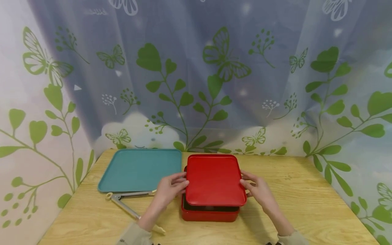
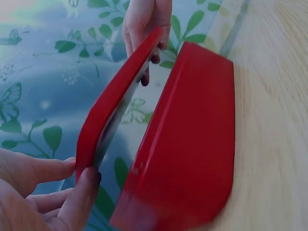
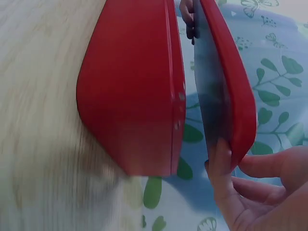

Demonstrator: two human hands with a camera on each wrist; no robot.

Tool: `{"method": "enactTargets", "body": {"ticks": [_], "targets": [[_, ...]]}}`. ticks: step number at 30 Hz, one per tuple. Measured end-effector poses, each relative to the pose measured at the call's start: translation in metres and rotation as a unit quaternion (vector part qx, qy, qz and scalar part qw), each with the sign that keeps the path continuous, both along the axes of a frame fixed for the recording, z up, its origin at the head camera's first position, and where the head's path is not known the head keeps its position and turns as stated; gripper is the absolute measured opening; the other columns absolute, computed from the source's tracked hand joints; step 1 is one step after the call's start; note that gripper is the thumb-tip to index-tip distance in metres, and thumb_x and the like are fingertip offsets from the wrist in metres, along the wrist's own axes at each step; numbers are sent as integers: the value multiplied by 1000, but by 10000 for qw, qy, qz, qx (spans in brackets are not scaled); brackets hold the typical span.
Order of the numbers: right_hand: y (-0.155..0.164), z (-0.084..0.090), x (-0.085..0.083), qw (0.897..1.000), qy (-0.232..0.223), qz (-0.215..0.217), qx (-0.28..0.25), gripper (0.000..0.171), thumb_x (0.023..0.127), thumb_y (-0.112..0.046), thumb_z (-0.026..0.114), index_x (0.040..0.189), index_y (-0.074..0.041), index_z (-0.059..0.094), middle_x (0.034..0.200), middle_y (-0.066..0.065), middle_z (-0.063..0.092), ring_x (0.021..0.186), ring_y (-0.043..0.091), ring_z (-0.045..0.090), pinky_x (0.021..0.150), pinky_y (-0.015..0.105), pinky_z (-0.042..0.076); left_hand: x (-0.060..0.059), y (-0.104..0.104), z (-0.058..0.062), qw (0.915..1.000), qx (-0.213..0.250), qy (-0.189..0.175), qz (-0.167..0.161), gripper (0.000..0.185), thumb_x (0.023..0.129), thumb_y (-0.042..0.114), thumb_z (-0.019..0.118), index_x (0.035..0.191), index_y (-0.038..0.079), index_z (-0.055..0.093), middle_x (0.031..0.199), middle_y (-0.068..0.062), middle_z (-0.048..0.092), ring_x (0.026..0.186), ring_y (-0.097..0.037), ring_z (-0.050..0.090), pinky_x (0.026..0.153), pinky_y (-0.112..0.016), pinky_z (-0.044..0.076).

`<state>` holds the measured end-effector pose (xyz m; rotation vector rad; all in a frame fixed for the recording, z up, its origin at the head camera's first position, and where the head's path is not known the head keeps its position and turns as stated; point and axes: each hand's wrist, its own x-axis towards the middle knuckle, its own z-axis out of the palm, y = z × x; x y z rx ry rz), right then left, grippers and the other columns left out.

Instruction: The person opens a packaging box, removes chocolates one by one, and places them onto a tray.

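Observation:
A square red lid (image 1: 214, 180) hangs just above a red box (image 1: 210, 215), with a gap between them in both wrist views. My left hand (image 1: 171, 189) pinches the lid's left edge between thumb and fingers. On the opposite edge, my right hand (image 1: 258, 190) pinches it the same way. The dark inside of the box shows as a strip below the lid's front edge in the head view; the rest of the interior is hidden under the lid. In the left wrist view the box wall (image 2: 187, 144) stands on the table beside the tilted lid.
A teal tray (image 1: 141, 170) lies at the back left of the wooden table (image 1: 294, 204). Tongs (image 1: 125, 206) with metal arms and cream tips lie spread in front of it, partly behind my left forearm. A curtain (image 1: 196, 85) with leaves and butterflies hangs behind the table.

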<state>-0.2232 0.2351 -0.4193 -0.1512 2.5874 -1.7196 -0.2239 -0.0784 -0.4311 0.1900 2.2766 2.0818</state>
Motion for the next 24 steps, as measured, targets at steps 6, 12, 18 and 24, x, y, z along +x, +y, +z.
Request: {"method": "enactTargets", "body": {"ticks": [6,12,18,24], "targets": [[28,9,-2,9990,86,-180,412,50,103,-6,57,148,10,42,134,33,55,90,13,68,66,29,58,-5,28,11,9974,-301,474,-443,48,95,1,68,139,-12,53,122,-29,66,106,-37,69,83,-40,61],[65,16,0,9960,160,-416,778,50,103,-7,57,148,10,43,135,35,53,84,5,67,65,31,60,-10,67,11,9968,-308,459,-577,49,95,2,69,141,-7,55,121,-25,67,104,-34,70,80,-37,62],[105,10,0,9899,109,-726,1215,48,103,-6,56,147,11,44,134,36,54,84,10,69,67,33,61,-14,112,12,9886,-1196,630,-661,53,92,6,75,141,-4,57,121,-18,69,104,-28,71,77,-31,61],[139,1,0,9826,-33,-920,1610,46,102,-5,56,144,13,46,133,38,55,86,25,71,66,37,62,-14,155,14,9689,-2201,868,-720,54,91,9,77,140,-5,57,120,-16,70,97,-21,72,79,-30,59]]}}
